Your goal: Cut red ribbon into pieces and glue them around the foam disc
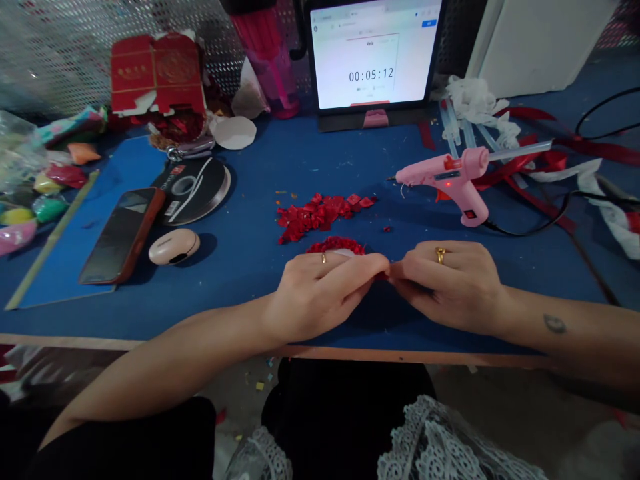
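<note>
My left hand (325, 293) and my right hand (447, 283) meet fingertip to fingertip near the table's front edge. Both are closed in a pinch on a small dark red piece (383, 275), mostly hidden by the fingers. Behind my left hand shows a round red ruffled piece (345, 243) with a white middle, its lower part covered by the hand. Just beyond lies a loose pile of small folded red ribbon pieces (320, 215). A pink glue gun (450, 177) with a red light on rests on the table behind my right hand.
On the left are a phone (123, 233), a ribbon spool (193, 190), a beige case (174, 247) and bagged colourful items. A tablet (375, 60) showing a timer and a pink bottle (270, 67) stand behind. Ribbons (537, 160) and a black cable (530, 230) lie right.
</note>
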Available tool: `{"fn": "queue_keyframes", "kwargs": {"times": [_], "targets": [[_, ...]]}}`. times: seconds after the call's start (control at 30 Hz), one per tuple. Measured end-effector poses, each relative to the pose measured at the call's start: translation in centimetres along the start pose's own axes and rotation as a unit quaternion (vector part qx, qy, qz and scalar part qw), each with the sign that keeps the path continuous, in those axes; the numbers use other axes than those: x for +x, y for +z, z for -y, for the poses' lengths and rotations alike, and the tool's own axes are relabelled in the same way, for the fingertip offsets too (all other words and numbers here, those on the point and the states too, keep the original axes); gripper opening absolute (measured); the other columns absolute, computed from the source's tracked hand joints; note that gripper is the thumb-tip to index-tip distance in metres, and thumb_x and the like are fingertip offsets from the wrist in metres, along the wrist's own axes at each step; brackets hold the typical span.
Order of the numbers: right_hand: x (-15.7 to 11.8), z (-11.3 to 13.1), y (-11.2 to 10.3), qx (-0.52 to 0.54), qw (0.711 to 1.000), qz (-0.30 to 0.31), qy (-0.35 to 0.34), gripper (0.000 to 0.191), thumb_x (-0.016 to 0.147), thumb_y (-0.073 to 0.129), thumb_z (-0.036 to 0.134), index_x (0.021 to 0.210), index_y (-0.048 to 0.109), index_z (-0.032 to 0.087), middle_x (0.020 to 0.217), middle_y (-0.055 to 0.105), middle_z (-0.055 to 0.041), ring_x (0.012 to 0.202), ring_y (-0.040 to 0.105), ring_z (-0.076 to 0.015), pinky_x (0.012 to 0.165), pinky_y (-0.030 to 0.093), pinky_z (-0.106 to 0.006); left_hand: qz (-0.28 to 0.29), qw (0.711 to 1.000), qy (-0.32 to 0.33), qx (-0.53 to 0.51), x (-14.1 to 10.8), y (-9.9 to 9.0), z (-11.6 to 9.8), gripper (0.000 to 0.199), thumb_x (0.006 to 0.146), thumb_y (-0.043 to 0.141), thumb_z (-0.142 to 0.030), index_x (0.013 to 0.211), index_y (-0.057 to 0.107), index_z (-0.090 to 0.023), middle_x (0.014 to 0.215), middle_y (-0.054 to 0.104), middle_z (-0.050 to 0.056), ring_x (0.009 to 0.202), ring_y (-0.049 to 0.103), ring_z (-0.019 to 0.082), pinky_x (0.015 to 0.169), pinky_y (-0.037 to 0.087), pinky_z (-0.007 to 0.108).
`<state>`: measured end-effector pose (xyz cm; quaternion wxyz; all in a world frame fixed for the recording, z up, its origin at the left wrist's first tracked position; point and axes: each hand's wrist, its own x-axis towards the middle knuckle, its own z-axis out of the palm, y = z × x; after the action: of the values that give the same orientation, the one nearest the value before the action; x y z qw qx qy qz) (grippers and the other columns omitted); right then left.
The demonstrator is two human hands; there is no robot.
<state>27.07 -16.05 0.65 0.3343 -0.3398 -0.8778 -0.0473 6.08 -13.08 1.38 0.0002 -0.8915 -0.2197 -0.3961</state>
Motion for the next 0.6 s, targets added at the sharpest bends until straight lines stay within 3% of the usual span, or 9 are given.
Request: {"fn": "queue_keyframes", "kwargs": {"times": [0.33, 0.6], "targets": [[0.30, 0.29, 0.15, -0.036, 0.999, 0.018, -0.028, 0.010, 0.087, 0.052, 0.010, 0.081, 0.056, 0.017, 0.064, 0.061, 0.0017, 0.059, 0.054, -0.0130, 0.054, 0.038, -0.027, -0.005, 1.000, -0.002, -0.009, 0.07, 0.19, -0.30, 0.017, 0.079, 0.066, -0.007, 0.093, 0.061, -0.015, 0.073, 0.072, -0.002, 0.061, 0.067, 0.007, 0.061, 0.054, 0.016], [0.60, 0.64, 0.42, -0.093, 0.994, 0.020, -0.061, 0.011, 0.084, 0.051, 0.009, 0.086, 0.055, 0.019, 0.060, 0.056, 0.0039, 0.054, 0.043, -0.0149, 0.050, 0.032, -0.028, 0.003, 1.000, 0.004, 0.003, -0.17, 0.47, -0.26, 0.018, 0.081, 0.062, -0.008, 0.097, 0.058, -0.016, 0.072, 0.071, -0.003, 0.061, 0.067, 0.009, 0.057, 0.052, 0.018]]}}
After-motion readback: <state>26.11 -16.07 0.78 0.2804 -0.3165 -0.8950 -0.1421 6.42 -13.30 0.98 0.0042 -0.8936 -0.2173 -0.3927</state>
